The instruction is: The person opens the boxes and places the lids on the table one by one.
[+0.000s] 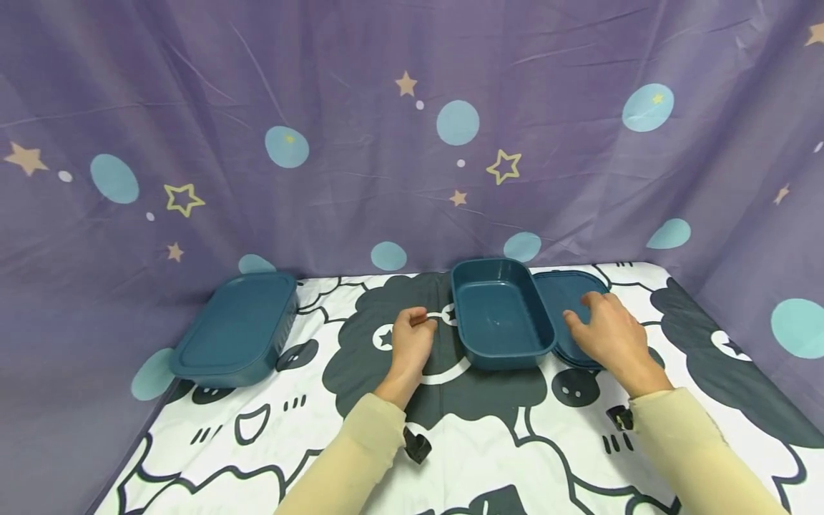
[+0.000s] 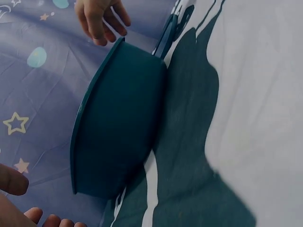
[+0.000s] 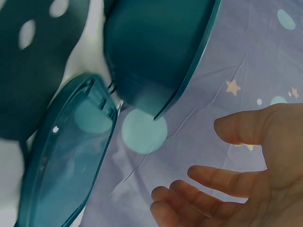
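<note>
A teal rectangular container (image 1: 496,315) without a lid stands upright on the cloth between the two hands, its inside bare. Beside its right wall lies a flat teal lid (image 1: 561,290), partly covered by the container and the right hand. My left hand (image 1: 412,345) hovers left of the container, fingers loosely bent and holding nothing. Above the lid, my right hand (image 1: 610,336) is held with thumb and fingers spread, nothing between them. In the right wrist view the hand (image 3: 232,175) is apart from both the container (image 3: 151,52) and the lid (image 3: 71,156).
A second teal container with its lid on (image 1: 238,329) stands at the table's left edge. The table is covered by a white and dark patterned cloth (image 1: 476,458). Behind it hangs a purple curtain (image 1: 354,200) with stars and dots.
</note>
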`<state>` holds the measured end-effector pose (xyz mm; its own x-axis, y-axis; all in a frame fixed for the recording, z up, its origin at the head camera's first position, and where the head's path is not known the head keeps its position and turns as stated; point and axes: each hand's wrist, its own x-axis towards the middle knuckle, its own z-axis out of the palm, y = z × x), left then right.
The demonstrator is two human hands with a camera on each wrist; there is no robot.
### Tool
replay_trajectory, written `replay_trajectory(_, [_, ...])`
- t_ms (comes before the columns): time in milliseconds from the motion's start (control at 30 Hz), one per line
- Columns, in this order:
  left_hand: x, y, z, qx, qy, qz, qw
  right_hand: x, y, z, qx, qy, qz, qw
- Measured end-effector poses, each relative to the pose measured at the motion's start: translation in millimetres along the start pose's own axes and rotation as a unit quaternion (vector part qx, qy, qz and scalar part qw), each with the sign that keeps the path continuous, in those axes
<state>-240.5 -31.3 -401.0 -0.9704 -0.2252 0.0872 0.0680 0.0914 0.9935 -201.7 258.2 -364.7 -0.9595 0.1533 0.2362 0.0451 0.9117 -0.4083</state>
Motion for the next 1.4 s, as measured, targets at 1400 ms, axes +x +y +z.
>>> replay_trajectory(1400, [13.9, 0.7, -92.5, 0.11, 0.007, 0.061, 0.992, 15.8, -117.6, 34.7, 0.031, -0.011, -0.119, 0.992])
